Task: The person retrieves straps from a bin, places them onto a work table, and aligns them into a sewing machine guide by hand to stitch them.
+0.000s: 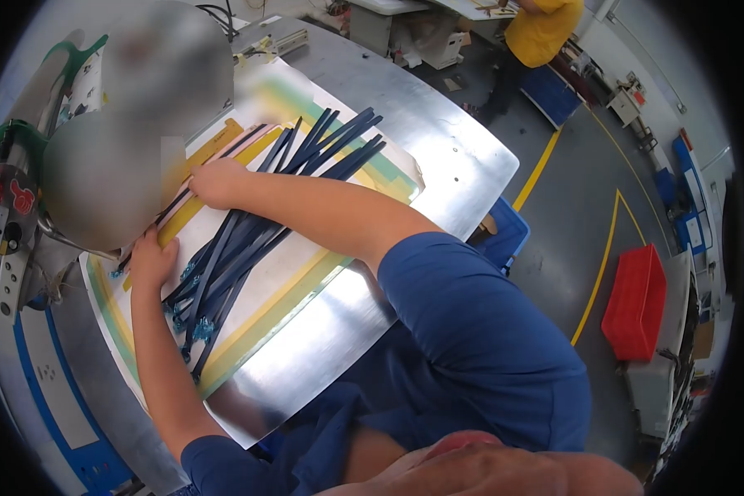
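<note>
My left hand (153, 258) is at the lower end of a narrow dark strip (177, 201), fingers closed on it, with the thumb over a yellow bar (184, 221). Farther up the same strip, my right hand (217, 182) has its fingers curled and pressed together on it. The strip lies along the yellow bar. Beside both hands, a loose bundle of dark blue strips (244, 240) lies fanned across a white board (260, 285) with yellow and green taped edges. Light blue bits cling to the bundle's lower ends. Blurred patches hide part of the area beyond my hands.
A machine (12, 198) with green and metal parts stands at the left. The board rests on a shiny metal table (438, 136). A blue bin (504, 236) is beside the table. Farther right is a red crate (634, 302). A person in yellow (544, 33) is at the back.
</note>
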